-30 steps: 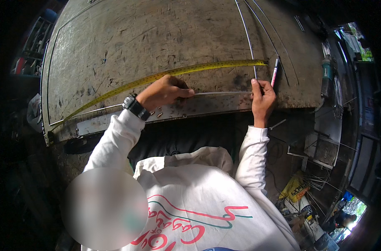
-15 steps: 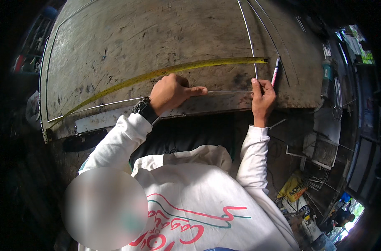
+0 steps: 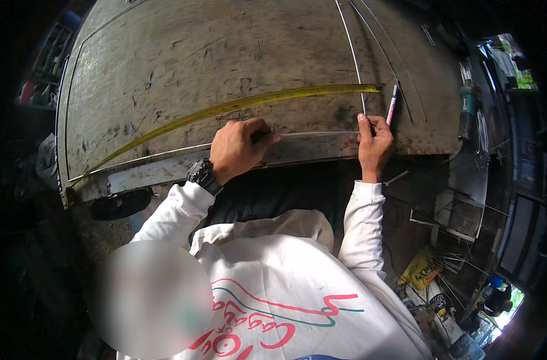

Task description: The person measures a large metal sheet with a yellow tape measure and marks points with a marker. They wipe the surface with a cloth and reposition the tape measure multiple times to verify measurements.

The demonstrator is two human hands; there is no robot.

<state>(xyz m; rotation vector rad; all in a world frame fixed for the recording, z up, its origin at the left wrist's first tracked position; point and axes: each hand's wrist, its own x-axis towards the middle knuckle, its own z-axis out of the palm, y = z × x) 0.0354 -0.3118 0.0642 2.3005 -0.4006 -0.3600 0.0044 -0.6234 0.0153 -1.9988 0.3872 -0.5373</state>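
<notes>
A thin pale metal rod (image 3: 321, 132) runs along the near edge of the wooden workbench (image 3: 273, 54), turning up at both ends like a large wire frame. My left hand (image 3: 237, 150), with a dark watch on its wrist, is closed on the near stretch of the rod, thumb pointing right. At the right corner my right hand (image 3: 375, 147) pinches the rod where it bends away from me. Beyond both hands lies a yellow measuring tape (image 3: 255, 101), arched across the bench and crossing the rod's right side. A white marker (image 3: 392, 105) rests just past my right hand.
More thin rods (image 3: 386, 48) lie on the bench's right side. A flat metal strip (image 3: 159, 172) follows the near edge. A teal power tool (image 3: 467, 108) is at the right edge. A yellow bag (image 3: 420, 270) and clutter fill the lower right.
My left hand has moved slightly left along the rod, and its extended thumb has drawn in. The right hand keeps its pinch at the corner.
</notes>
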